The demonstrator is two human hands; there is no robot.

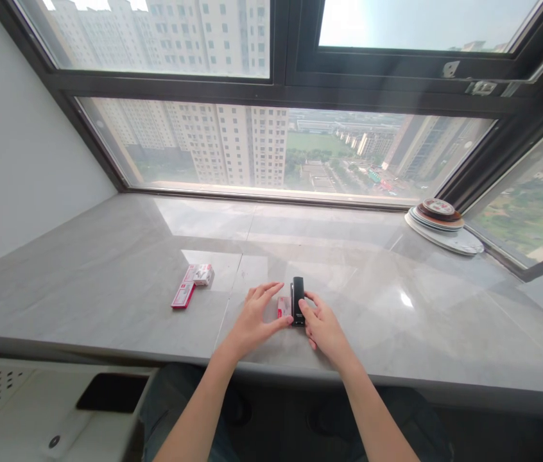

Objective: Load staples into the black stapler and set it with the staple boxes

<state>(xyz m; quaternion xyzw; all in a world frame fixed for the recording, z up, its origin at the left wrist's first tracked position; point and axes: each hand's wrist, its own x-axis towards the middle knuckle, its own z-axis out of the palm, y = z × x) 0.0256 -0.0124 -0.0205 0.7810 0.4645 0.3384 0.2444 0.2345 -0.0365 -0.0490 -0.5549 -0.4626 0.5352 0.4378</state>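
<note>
A black stapler point(298, 296) stands lengthwise on the grey stone counter, pointing away from me. My right hand point(320, 326) grips its right side, with the thumb on top. Just left of the stapler lies a small red and white box point(283, 307). Around that box my left hand point(258, 316) is spread, its fingers stretched beyond the box and its thumb tip near the stapler's lower left edge. Whether the thumb touches the stapler or the box is hard to tell.
More red and white boxes point(183, 294) sit together on the counter point(108, 276) to the left. Stacked plates point(445, 224) stand in the back right corner by the window frame. Below the counter at the left, a dark phone-like object point(112, 393) lies on a white surface.
</note>
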